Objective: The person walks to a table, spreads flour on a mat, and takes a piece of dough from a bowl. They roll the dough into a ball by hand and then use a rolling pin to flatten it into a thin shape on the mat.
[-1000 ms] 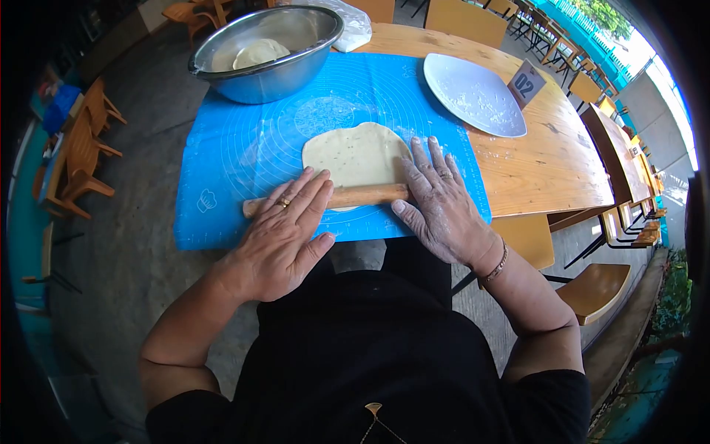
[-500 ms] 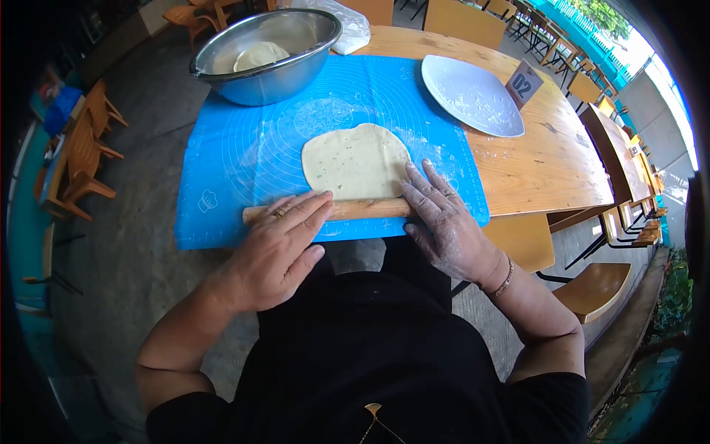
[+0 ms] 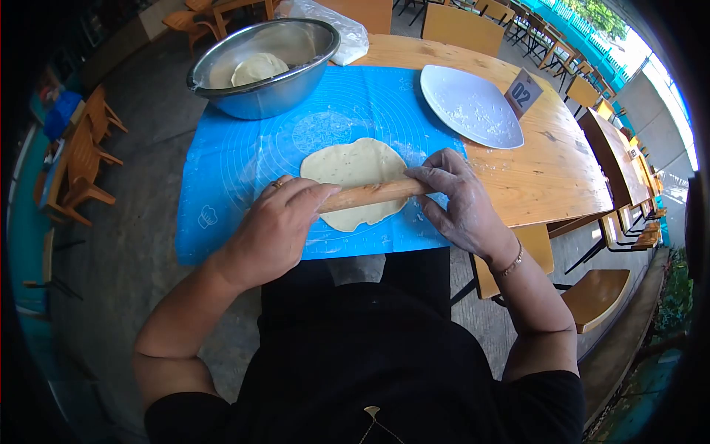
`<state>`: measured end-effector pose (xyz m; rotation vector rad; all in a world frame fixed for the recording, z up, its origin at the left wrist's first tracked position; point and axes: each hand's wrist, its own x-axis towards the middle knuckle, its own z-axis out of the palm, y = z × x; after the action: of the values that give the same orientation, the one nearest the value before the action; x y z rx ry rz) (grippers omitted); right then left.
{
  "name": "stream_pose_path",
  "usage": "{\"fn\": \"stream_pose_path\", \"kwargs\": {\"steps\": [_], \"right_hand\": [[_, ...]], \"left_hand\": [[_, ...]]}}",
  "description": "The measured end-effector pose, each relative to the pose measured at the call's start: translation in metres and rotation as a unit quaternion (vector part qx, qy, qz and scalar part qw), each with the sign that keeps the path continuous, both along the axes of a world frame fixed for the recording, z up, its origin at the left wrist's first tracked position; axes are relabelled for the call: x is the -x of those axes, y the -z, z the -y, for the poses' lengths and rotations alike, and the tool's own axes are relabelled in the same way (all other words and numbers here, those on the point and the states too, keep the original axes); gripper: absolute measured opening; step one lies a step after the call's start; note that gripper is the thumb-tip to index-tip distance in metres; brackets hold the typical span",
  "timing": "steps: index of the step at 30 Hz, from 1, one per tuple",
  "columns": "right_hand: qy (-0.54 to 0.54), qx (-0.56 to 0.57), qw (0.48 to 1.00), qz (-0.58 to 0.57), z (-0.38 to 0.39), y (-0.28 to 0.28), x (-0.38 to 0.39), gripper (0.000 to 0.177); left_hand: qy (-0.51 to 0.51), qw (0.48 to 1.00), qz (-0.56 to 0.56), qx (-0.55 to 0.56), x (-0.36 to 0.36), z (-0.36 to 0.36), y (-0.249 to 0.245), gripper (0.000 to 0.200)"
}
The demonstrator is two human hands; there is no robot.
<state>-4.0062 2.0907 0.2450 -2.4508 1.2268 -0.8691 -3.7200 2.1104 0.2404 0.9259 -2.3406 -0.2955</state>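
A wooden rolling pin (image 3: 373, 194) lies across a flat, rounded sheet of pale dough (image 3: 355, 164) on a blue printed mat (image 3: 237, 185). The fingers of my left hand (image 3: 279, 222) are wrapped round the pin's left end. At its right end, my right hand (image 3: 460, 203), dusted with flour, grips the pin between fingers and thumb. Dough shows both beyond the pin and on the near side of it. Both ends of the pin are hidden by my hands.
A steel bowl (image 3: 274, 96) with a ball of dough (image 3: 259, 69) stands at the mat's back left. Behind it lies a plastic bag (image 3: 333, 29). A floured white plate (image 3: 473, 107) and a number card (image 3: 523, 92) are at the right of the wooden table (image 3: 555, 170).
The rolling pin has moved from the dough's near edge to across its middle. My hands have gone from lying flat on the pin to gripping its ends. The view has tilted slightly.
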Motion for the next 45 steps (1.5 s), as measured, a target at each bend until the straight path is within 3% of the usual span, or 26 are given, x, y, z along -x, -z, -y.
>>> {"fn": "stream_pose_path", "kwargs": {"steps": [5,7,10,16,24,26,30,38,45], "right_hand": [[0.006,0.007,0.998,-0.063,0.018,0.023,-0.004,0.043],[0.019,0.078,0.988,-0.129,0.018,0.027,-0.007,0.054],[0.062,0.097,0.97,-0.215,0.021,0.032,-0.01,0.068],[0.087,0.019,0.961,-0.262,0.043,0.024,-0.019,0.075],[0.11,0.029,0.953,-0.281,0.087,0.029,-0.035,0.071],[0.116,0.031,0.95,-0.289,0.094,0.029,-0.038,0.071],[0.123,0.019,0.948,-0.293,0.106,0.028,-0.044,0.072],[0.14,0.001,0.942,-0.306,0.129,0.031,-0.051,0.072],[0.149,-0.038,0.937,-0.313,0.14,0.025,-0.058,0.074]], "left_hand": [[-0.003,0.998,0.041,-0.05,-0.001,0.011,0.013,0.037],[-0.071,0.985,0.153,0.028,0.007,0.004,0.01,0.048],[-0.087,0.969,0.226,0.054,0.012,0.003,0.016,0.066],[-0.154,0.959,0.232,0.06,0.011,0.029,0.023,0.073],[-0.217,0.951,0.222,-0.005,0.009,0.067,0.023,0.07],[-0.252,0.931,0.256,-0.07,0.011,0.072,0.019,0.066],[-0.271,0.933,0.228,-0.059,0.007,0.08,0.023,0.061],[-0.276,0.947,0.161,0.016,-0.001,0.094,0.025,0.027],[-0.22,0.965,0.11,0.093,-0.012,0.112,0.035,0.016]]}}
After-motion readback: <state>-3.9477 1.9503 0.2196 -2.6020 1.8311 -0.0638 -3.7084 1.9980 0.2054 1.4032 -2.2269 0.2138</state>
